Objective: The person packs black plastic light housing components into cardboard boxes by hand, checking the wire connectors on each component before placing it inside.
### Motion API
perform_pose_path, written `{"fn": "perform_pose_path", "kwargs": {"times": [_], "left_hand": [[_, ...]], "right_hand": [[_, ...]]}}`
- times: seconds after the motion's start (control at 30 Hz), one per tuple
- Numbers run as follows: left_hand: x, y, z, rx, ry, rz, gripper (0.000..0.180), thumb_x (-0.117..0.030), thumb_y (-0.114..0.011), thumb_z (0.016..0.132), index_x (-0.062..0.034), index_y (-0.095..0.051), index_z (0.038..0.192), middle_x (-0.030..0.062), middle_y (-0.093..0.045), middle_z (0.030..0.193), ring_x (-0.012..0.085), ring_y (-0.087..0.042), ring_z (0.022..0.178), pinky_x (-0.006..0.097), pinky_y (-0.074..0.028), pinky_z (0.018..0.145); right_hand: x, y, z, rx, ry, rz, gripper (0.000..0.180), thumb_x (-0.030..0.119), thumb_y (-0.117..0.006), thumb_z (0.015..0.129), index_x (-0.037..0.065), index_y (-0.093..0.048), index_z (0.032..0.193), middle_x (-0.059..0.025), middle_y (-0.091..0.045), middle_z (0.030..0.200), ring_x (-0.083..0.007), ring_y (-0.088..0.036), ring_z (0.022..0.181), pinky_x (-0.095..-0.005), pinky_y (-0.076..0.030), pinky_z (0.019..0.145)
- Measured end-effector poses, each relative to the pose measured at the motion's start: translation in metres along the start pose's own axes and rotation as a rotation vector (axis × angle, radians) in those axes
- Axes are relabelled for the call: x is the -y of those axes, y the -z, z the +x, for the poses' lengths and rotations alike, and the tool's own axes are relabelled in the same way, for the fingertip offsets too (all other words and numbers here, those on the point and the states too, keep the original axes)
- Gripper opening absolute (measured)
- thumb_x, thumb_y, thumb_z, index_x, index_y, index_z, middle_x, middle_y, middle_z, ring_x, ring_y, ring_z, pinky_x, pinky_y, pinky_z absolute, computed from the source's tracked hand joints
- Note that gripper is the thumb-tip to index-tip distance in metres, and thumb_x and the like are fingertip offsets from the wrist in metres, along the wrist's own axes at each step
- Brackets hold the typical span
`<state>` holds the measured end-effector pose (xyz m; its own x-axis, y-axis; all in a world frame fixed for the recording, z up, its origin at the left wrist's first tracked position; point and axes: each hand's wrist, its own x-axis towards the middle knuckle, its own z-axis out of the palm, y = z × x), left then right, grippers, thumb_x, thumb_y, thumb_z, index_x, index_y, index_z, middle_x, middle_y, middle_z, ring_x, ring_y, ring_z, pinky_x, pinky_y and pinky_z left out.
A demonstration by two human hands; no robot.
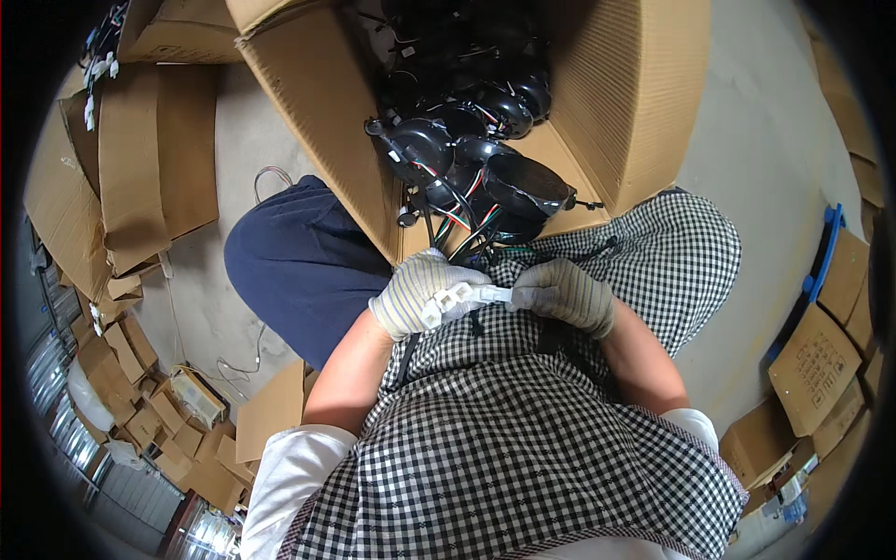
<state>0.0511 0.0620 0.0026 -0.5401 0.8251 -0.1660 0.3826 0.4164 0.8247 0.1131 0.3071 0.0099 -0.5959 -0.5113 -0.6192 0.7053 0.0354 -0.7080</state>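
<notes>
My left hand (pixel 417 287), in a striped knit glove, is closed around white plastic connectors (pixel 455 300) held above my lap. My right hand (pixel 567 295), gloved alike, pinches the right end of the same white pieces. Thin coloured wires and black cables (pixel 464 224) run from near my left hand to black round housings (pixel 525 184) just beyond. These housings lie heaped at the near opening of a large cardboard box (pixel 644 103). My fingertips partly cover the connectors, and their exact joints cannot be made out.
A checked apron (pixel 485 448) covers my lap, between my bent knees. Flattened cartons (pixel 159 149) lean at the left, with heaped cardboard pieces (pixel 177 429) below. At the right are more cartons (pixel 812 369) and a blue bar (pixel 825 252). A loose cable (pixel 245 366) lies on the floor.
</notes>
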Motion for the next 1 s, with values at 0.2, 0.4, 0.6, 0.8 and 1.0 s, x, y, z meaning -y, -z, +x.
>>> {"fn": "perform_pose_path", "kwargs": {"times": [0.2, 0.4, 0.6, 0.8, 1.0], "left_hand": [[-0.001, 0.004, 0.002, -0.032, -0.023, -0.011, 0.025, -0.028, -0.071, 0.073, -0.0177, -0.066, 0.095, 0.0020, -0.064, 0.071, 0.0249, -0.057, 0.059, 0.035, -0.042, 0.058], [0.000, 0.001, -0.005, -0.051, 0.029, 0.020, 0.027, -0.026, -0.069, 0.070, -0.0171, -0.067, 0.095, 0.0037, -0.061, 0.067, 0.0256, -0.052, 0.056, 0.036, -0.041, 0.057], [-0.002, 0.002, -0.006, 0.033, 0.029, 0.202, 0.023, -0.027, -0.068, 0.071, -0.0178, -0.069, 0.091, 0.0032, -0.055, 0.060, 0.0255, -0.051, 0.055, 0.037, -0.039, 0.054], [-0.001, 0.000, -0.006, -0.004, -0.045, 0.198, 0.030, -0.030, -0.070, 0.065, -0.0161, -0.069, 0.091, 0.0036, -0.052, 0.057, 0.0248, -0.050, 0.054, 0.036, -0.040, 0.055], [-0.001, -0.002, -0.005, 0.000, 0.017, 0.229, 0.029, -0.033, -0.069, 0.067, -0.0146, -0.070, 0.089, 0.0037, -0.049, 0.053, 0.0243, -0.049, 0.049, 0.037, -0.039, 0.052]], "right_hand": [[-0.001, 0.001, 0.008, 0.054, 0.104, 0.103, 0.025, 0.031, -0.063, 0.087, 0.007, -0.070, 0.082, 0.0033, -0.053, 0.060, -0.0039, -0.044, 0.054, -0.0213, -0.035, 0.050], [0.014, 0.003, 0.011, 0.116, -0.077, 0.102, 0.022, 0.026, -0.062, 0.084, 0.006, -0.068, 0.078, 0.0029, -0.048, 0.056, -0.0054, -0.044, 0.051, -0.0213, -0.034, 0.046], [-0.008, 0.003, 0.017, 0.077, 0.368, -0.253, 0.018, 0.022, -0.057, 0.085, 0.008, -0.066, 0.078, -0.0045, -0.058, 0.064, -0.0140, -0.054, 0.055, -0.0266, -0.042, 0.049], [-0.008, 0.002, 0.013, 0.081, 0.420, -0.433, 0.016, 0.017, -0.051, 0.085, 0.010, -0.063, 0.077, -0.0065, -0.062, 0.071, -0.0196, -0.061, 0.060, -0.0288, -0.048, 0.051], [-0.022, -0.002, 0.023, 0.013, 0.486, -0.344, 0.019, 0.021, -0.054, 0.086, 0.007, -0.064, 0.077, -0.0061, -0.061, 0.069, -0.0179, -0.059, 0.058, -0.0293, -0.047, 0.054]]}}
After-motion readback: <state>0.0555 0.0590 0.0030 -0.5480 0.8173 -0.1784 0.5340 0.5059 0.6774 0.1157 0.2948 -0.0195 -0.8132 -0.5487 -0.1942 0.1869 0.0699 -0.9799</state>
